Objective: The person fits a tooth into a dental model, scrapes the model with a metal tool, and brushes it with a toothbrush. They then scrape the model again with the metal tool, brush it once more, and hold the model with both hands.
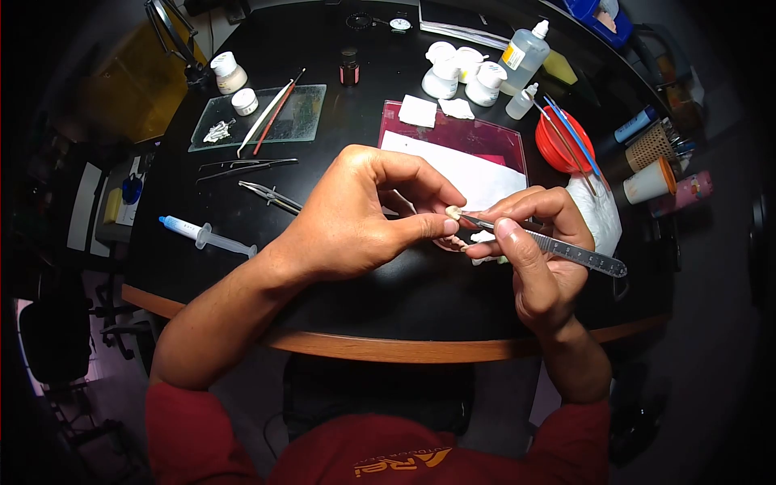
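Note:
My left hand (pixel 352 214) pinches a small ivory-white dental crown (pixel 452 212) between thumb and forefinger. In my right hand (pixel 546 259) is a scalpel (pixel 578 253) with a flat, ruler-marked metal handle, held like a pen. Its tip points left and meets the crown, or comes very close to it. Beneath my fingers lies a pinkish dental model (pixel 449 243), mostly hidden by both hands. Crumpled white tissue (pixel 483 237) shows behind the right fingers.
A glass slab (pixel 303 109) with brushes lies at left, near tweezers (pixel 250 165) and a blue-tipped syringe (pixel 198 232). Several white jars (pixel 441 81) and a liquid bottle (pixel 525 56) stand at the back. A red bowl (pixel 558 145) carrying brushes sits at right.

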Demonstrator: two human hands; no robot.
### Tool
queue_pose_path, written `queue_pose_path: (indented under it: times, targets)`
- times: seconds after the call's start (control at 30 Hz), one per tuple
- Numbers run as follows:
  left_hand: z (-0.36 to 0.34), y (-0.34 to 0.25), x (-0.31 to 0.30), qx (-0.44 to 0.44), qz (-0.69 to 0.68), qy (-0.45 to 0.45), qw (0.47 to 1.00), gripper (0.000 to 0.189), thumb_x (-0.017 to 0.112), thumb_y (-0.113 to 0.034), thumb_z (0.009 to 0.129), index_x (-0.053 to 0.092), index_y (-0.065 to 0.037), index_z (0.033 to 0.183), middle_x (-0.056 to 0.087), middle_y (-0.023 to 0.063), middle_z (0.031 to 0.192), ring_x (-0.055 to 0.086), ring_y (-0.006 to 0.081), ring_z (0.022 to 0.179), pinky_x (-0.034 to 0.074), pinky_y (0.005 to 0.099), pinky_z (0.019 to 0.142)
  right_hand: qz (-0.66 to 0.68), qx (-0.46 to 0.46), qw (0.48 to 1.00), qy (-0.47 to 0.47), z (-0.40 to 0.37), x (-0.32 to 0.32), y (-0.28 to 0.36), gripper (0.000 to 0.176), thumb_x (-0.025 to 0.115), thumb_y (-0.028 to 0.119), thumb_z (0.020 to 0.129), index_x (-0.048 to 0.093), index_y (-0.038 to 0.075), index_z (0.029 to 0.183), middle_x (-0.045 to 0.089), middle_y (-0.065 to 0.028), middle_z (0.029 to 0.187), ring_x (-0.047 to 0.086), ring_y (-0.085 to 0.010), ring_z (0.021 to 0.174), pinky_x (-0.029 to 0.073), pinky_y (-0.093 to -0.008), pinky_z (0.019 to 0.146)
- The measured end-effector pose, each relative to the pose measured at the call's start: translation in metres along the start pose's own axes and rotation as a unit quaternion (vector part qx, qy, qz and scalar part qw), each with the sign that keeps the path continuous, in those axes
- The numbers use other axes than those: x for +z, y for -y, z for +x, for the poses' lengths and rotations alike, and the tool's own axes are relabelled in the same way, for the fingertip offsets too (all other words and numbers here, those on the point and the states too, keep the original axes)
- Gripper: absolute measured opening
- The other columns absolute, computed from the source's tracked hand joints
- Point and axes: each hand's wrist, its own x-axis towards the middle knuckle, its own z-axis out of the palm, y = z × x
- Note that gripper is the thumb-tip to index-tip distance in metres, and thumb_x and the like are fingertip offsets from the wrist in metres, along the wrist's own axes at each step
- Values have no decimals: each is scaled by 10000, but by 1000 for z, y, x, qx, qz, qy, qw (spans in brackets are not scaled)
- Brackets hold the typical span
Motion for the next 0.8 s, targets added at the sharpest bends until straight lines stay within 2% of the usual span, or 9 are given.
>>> queue_pose_path:
  times: [0.27,0.47,0.5,0.57,0.8]
  targets:
    - [0,0,0,1,15,-4,1000,201,814,-45,886,747,47,1052,758,97,910,727,125,847,584,262,774,-28,-8,1000,-5,0,4,2,82,605,-36,986,555,-64,1043,673,-176,1011,732,-184,911,643,-274,765]
    - [-1,1,2,1,-33,-23,999,198,821,-13,870,737,57,1035,750,87,887,715,112,820,578,246,758,-167,-118,979,17,-3,6,-1,118,661,-85,925,600,-60,1023,675,-192,997,732,-177,850,617,-251,748]
    - [-1,1,2,0,-39,-26,999,195,823,-13,868,737,54,1030,750,84,885,714,111,818,578,246,757,-174,-144,974,17,-2,6,-4,161,689,-112,882,623,-57,1018,679,-194,1002,743,-192,855,626,-248,747]
    - [-1,0,2,-3,-51,-31,998,190,827,-13,865,735,49,1020,749,80,881,713,108,816,578,247,755,-205,-167,964,25,1,5,-3,164,700,-123,864,637,-55,1000,680,-195,1012,750,-201,871,634,-250,742]
    - [0,3,2,16,-47,-32,998,198,836,-11,854,729,43,1012,746,76,873,711,108,804,576,243,750,-202,-179,963,26,-1,4,-10,157,727,-133,828,675,-51,951,679,-192,1020,758,-213,901,648,-254,728]
